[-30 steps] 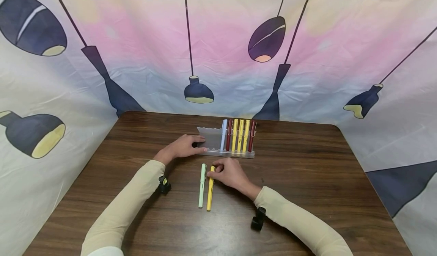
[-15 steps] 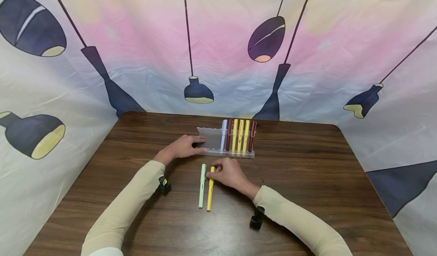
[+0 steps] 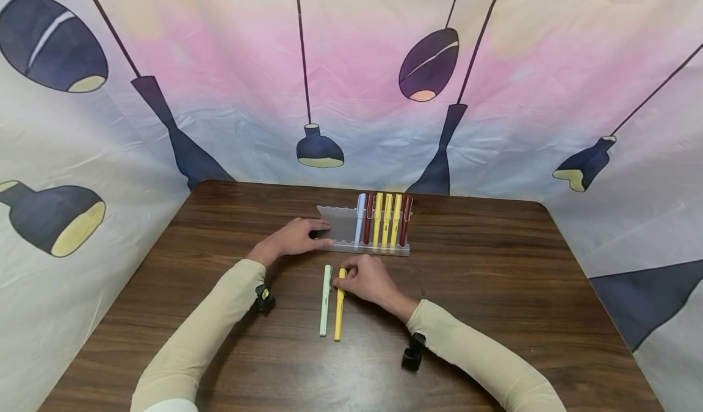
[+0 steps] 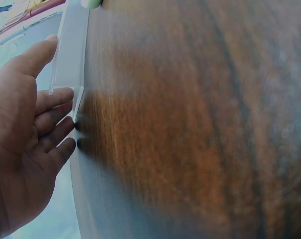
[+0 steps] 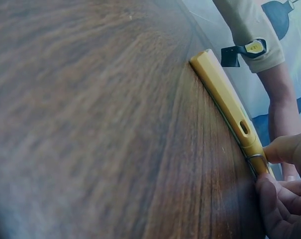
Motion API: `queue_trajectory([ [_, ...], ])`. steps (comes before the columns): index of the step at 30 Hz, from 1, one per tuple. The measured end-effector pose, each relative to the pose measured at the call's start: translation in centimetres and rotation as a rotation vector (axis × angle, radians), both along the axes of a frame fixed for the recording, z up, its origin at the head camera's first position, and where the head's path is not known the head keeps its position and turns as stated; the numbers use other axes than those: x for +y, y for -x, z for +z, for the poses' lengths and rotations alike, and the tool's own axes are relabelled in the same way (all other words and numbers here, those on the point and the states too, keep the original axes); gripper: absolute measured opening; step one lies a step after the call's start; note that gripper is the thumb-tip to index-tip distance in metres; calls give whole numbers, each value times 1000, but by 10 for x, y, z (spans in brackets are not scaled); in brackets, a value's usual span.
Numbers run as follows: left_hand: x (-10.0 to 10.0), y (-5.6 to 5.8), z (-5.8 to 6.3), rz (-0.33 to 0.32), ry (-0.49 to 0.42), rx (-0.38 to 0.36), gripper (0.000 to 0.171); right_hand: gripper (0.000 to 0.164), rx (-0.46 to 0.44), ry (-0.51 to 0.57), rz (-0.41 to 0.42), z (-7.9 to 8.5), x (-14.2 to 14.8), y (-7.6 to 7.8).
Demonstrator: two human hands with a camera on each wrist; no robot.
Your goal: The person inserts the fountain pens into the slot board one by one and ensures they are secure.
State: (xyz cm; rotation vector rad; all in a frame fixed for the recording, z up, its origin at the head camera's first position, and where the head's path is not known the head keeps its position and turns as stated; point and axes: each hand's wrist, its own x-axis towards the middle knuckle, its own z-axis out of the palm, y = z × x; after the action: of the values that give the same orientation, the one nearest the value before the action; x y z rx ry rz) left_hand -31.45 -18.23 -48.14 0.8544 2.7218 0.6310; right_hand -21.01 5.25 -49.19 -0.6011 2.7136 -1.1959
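In the head view my left hand (image 3: 295, 235) holds the left end of a clear plastic pen stand (image 3: 342, 225), thumb on its front lip. The left wrist view shows the fingers bent at the end of the stand (image 4: 72, 50). My right hand (image 3: 371, 279) pinches the clip end of a yellow pen (image 3: 338, 315) lying in front of the stand. Close up, thumb and fingertips meet around the yellow pen (image 5: 224, 94) near its metal clip, its body along the table. A mint green pen (image 3: 325, 305) lies just left of it, roughly parallel.
Leaning side by side in the stand's right part are a light blue pen (image 3: 359, 218), dark red pens (image 3: 368, 220) and several yellow pens (image 3: 387, 220). The stand is on a dark wooden table (image 3: 483, 265), and a printed cloth (image 3: 357, 70) hangs behind.
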Motion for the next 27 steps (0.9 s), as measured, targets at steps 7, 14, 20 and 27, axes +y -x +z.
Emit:
queue_trajectory([
  [7, 0, 0, -1, -3, -4, 5, 73, 37, -16, 16, -26, -1, 1, 0],
  [14, -1, 0, -2, -2, -6, 5, 72, 34, -49, 42, -30, 2, 2, -2],
  [20, 0, 0, -1, -6, -13, 8, 71, 30, -38, 68, -19, 6, 4, -1],
  [27, 0, 0, 0, -8, -10, 8, 71, 33, -67, 104, -19, 15, 9, 0],
])
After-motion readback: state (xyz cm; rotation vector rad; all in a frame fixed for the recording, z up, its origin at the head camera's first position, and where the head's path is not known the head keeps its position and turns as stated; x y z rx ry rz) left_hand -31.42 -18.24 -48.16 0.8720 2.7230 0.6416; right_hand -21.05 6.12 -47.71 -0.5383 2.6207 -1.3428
